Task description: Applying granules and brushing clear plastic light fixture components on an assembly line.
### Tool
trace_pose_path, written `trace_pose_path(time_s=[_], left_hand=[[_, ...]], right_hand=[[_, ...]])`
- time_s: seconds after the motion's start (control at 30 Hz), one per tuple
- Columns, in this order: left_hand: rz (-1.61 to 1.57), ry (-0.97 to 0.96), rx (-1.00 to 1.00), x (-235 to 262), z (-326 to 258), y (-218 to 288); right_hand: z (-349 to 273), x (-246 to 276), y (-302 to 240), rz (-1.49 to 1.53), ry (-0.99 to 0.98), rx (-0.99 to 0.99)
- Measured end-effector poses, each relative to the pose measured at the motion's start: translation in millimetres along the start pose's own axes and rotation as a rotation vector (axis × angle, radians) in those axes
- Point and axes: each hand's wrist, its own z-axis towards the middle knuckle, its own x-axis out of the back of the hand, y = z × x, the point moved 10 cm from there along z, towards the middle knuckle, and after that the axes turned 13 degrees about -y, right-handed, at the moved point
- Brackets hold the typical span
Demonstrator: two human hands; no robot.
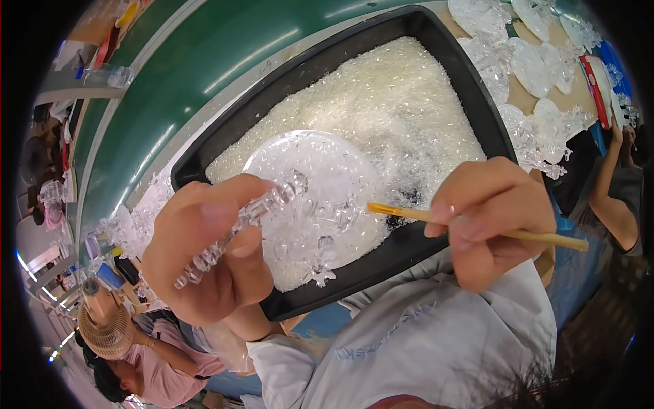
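Nearest: a pale grey sleeve (436, 327) of the person's own garment, filling the lower right.

Left hand (204, 252): fingers closed round a clear, knobbed plastic stem (238, 225), held slantwise, its upper end lying against a clear round plastic disc (320, 184). Whether the stem was joined to the disc or merely laid on it could not be told.

Right hand (494, 211): fingers pinched shut on a thin yellow-handled brush (477, 228), held nearly level, its tip pointing left and just beside the disc's right edge, apart from the stem.

Clear disc: over the near half of a black rectangular tray (477, 102), with small clear faceted pieces (320, 273) clinging along its lower part.

Tray: heaped with white translucent plastic bits (381, 102); it rested on a tabletop (521, 99).

Step in hand, as judged: the brush was being brought to the disc and its clear pieces while the left hand steadied them. The next move would call for a fine, steady touch of the brush tip at the chosen spot, the left hand keeping the stem from turning.

Farther right: clear plastic discs (531, 65) laid out on the tabletop; another person's forearm (610, 198) beside them.

Far left: a green belt-like strip (204, 61); lower left, a person in pink (163, 368).
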Motion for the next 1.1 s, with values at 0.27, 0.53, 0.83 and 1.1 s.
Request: trace_pose_path(time_s=[0.27,0.53,0.83,1.1], left_hand=[[0.004,0.055,0.013,0,6,3],[-0.005,0.196,0.047,3,-1,-3],[0.270,0.105,-0.001,-4,9,22],[0.340,0.038,-0.076,-8,8,30]], right_hand=[[5,-9,0,-0.011,-0.066,0.024],[-3,3,-13,-0.030,0.034,0.199],[1,-41,-35,-0.187,-0.219,0.498],[3,-31,-30,-0.230,-0.017,0.464]])
